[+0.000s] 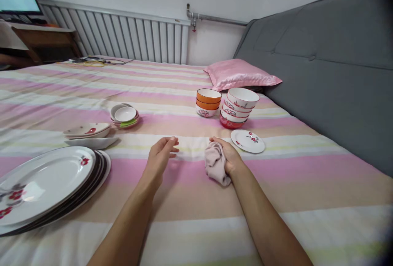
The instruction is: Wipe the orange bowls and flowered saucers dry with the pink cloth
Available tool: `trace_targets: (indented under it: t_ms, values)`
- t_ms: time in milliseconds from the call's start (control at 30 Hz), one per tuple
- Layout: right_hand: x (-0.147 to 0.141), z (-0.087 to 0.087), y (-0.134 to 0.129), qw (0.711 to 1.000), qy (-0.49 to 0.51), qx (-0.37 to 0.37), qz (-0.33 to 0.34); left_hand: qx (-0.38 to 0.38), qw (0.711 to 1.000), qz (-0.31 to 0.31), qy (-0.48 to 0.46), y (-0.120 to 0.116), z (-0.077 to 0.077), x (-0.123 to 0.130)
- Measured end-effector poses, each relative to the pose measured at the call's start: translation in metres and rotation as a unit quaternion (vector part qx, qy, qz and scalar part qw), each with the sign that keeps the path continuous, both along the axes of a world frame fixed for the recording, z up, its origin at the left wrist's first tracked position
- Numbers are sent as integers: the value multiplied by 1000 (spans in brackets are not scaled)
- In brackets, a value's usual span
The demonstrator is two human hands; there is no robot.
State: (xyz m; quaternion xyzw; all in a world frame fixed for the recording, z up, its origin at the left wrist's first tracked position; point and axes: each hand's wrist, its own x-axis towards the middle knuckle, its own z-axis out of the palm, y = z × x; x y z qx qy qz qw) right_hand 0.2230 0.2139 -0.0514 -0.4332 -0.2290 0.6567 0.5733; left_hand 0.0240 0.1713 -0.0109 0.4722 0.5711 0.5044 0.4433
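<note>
My right hand (pixel 231 157) grips a crumpled pale pink cloth (pixel 215 165) over the striped bedspread. To its left my left hand (pixel 162 156) is raised above the bedspread with fingers apart and slightly curled, holding nothing. Just beyond my right hand lies a small white plate (pixel 248 141) with red flowers. Behind that plate rises a leaning stack of white and red bowls (pixel 238 108). Beside it is a shorter stack of orange and white bowls (pixel 208 103).
At left sit a stack of large oval plates (pixel 52 180), some boat-shaped dishes (pixel 87 131) and small saucers (pixel 125 114). A pink pillow (pixel 239 73) rests by the grey headboard (pixel 322 41). Cables (pixel 98 60) lie near the radiator (pixel 123 32).
</note>
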Motion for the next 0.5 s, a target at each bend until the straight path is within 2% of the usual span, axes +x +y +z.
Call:
trace_targets:
  t_ms: [67, 100, 167, 233, 300, 367, 500]
  values:
    - [-7, 6, -7, 999, -26, -2, 24, 60, 990, 37, 121, -1, 4, -5]
    - [-9, 8, -9, 999, -39, -1, 26, 86, 976, 57, 192, -3, 6, -8]
    - [-12, 10, -12, 998, -62, 3, 32, 118, 933, 104, 325, -7, 14, -16]
    - [-13, 10, -13, 996, -81, 3, 40, 121, 882, 175, 421, -13, 22, -27]
    - [-13, 9, -14, 994, -98, 4, 48, 86, 831, 264, 483, -16, 29, -40]
    - [-14, 9, -14, 992, -115, 7, 53, 41, 793, 312, 522, -15, 32, -54]
    - [-14, 7, -14, 987, -152, 16, 57, -60, 758, 279, 587, -9, 28, -72]
